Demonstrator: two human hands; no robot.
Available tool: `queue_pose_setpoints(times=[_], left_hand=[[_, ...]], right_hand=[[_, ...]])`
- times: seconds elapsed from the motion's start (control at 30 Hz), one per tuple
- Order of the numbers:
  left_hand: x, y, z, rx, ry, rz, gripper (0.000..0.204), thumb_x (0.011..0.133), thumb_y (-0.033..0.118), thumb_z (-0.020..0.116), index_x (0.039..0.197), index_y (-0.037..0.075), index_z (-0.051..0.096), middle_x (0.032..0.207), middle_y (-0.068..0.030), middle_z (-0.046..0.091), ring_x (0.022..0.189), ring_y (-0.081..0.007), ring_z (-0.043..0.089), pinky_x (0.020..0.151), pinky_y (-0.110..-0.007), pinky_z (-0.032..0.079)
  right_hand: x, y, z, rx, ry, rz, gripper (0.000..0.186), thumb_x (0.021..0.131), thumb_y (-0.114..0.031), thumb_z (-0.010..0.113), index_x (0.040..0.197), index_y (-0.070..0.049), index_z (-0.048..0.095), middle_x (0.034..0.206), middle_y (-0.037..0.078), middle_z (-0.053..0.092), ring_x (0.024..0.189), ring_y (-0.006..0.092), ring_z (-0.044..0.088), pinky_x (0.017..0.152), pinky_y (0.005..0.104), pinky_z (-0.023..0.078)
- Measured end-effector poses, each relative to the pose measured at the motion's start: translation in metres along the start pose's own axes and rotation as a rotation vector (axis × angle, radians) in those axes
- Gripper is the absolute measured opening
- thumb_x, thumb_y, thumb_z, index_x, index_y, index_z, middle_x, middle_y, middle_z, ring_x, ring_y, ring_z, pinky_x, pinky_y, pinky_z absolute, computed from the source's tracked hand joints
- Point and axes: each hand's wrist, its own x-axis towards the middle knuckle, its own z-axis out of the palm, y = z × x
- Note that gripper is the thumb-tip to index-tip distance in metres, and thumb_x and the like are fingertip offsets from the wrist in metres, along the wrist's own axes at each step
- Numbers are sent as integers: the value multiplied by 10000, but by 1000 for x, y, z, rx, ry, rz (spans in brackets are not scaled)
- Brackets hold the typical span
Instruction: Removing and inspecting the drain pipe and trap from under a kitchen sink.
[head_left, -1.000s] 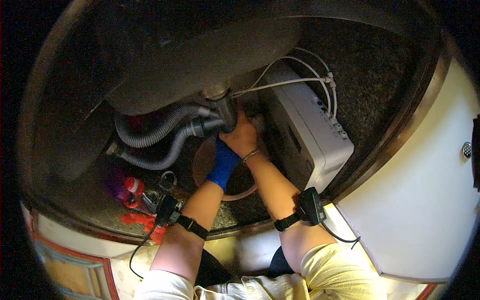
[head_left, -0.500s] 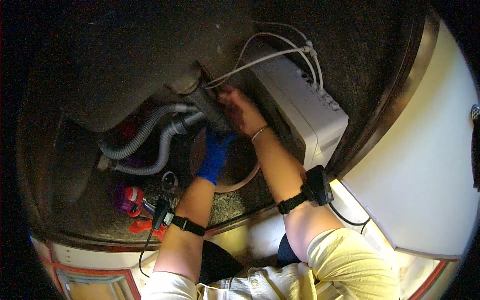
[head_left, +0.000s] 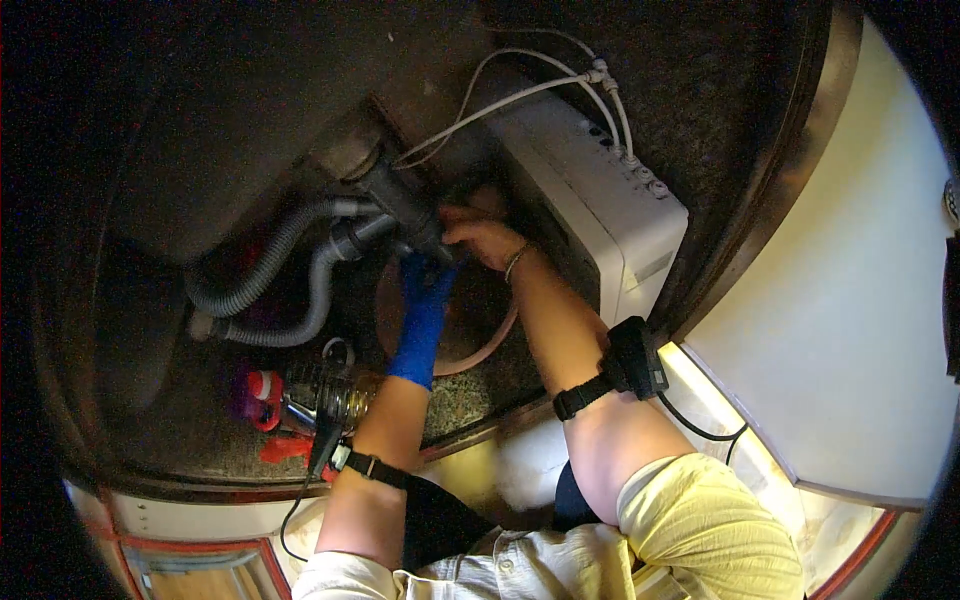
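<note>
A dark grey drain pipe (head_left: 395,197) slants down from the drain fitting (head_left: 345,152) under a sink. My left hand (head_left: 427,295), in a blue glove, grips the pipe's lower end from below. On the pipe's right side, my bare right hand (head_left: 487,240) has its fingers curled against the same lower end; some fingertips are hidden in shadow. Two ribbed grey hoses (head_left: 275,268) branch off to the left of the pipe. Beneath both hands stands a round basin with a pinkish rim (head_left: 492,348).
Close to my right forearm is a white boxy appliance (head_left: 590,190) with white tubes (head_left: 520,97) on top. A clear bottle (head_left: 345,400) and red-handled items (head_left: 265,388) lie by my left forearm. A white cabinet door (head_left: 820,320) stands at the right.
My right hand has moved down along the pipe, its fingers now curled at the lower end. My left hand stays beneath the pipe. The view has shifted slightly.
</note>
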Motion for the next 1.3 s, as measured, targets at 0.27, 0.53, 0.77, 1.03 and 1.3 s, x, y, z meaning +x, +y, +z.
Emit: queue_pose_setpoints(times=[0.27,0.53,0.77,1.03,1.3], left_hand=[[-40,-58,-27,616,58,64,334,807,216,540,1080,25,521,1057,-135,552,991,-271,510,850,-366,398],[-77,-96,-43,472,-235,-398,287,805,228,498,996,24,565,1007,-151,571,941,-276,537,829,-360,408],[-99,-118,-53,135,-76,-344,274,782,207,509,974,21,571,986,-133,576,910,-241,544,805,-341,416],[-98,-72,-21,-228,-61,-458,389,820,177,525,1155,-18,494,1206,-94,475,1080,-220,452,928,-311,339],[-110,-91,-44,-297,65,-546,318,817,176,520,1100,31,533,1092,-50,535,895,-174,527,754,-294,431]], right_hand=[[4,-22,19,-469,-5,205,918,589,-324,764,1286,47,295,1262,168,423,1128,257,426,953,316,320],[-2,-10,2,-429,-72,202,877,600,-292,762,1275,43,313,1251,174,431,1153,274,400,980,336,291],[-1,-28,21,-608,-10,122,757,603,-306,743,1214,0,418,1211,160,479,1118,277,446,965,322,311],[-17,-40,43,-807,422,60,744,520,-379,747,1082,40,498,960,220,592,893,336,578,798,368,454],[-8,-26,52,-726,439,34,783,544,-385,736,1139,39,454,966,212,593,896,304,584,799,355,456]])
